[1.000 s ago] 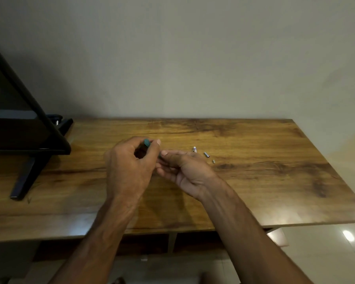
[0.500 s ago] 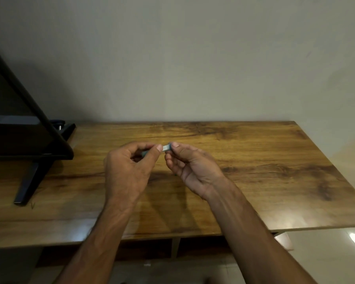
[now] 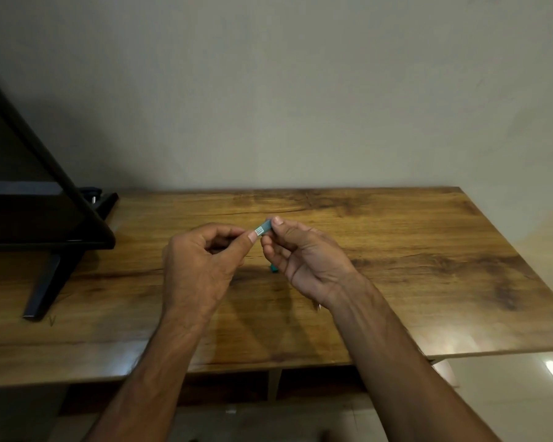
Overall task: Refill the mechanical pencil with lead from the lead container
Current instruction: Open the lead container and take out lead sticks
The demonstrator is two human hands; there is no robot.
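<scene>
A small teal lead container point(image 3: 263, 228) with a white label is held above the wooden table point(image 3: 412, 256), pinched at both ends. My left hand point(image 3: 201, 263) grips its left end with thumb and forefinger. My right hand point(image 3: 304, 253) grips its right end. Under my right hand, a teal piece point(image 3: 273, 268) lies on the table, and a thin tip point(image 3: 318, 307) pokes out by my wrist. These look like the two ends of the mechanical pencil, with its middle hidden by my hand.
A black screen on a slanted stand point(image 3: 48, 250) occupies the table's left end. A plain wall rises right behind the table. The table's right edge drops to a shiny tiled floor point(image 3: 524, 387).
The teal container has come out from my left fist and is now held between both hands' fingertips, label showing. The small metal parts seen a second ago are now hidden behind my right hand.
</scene>
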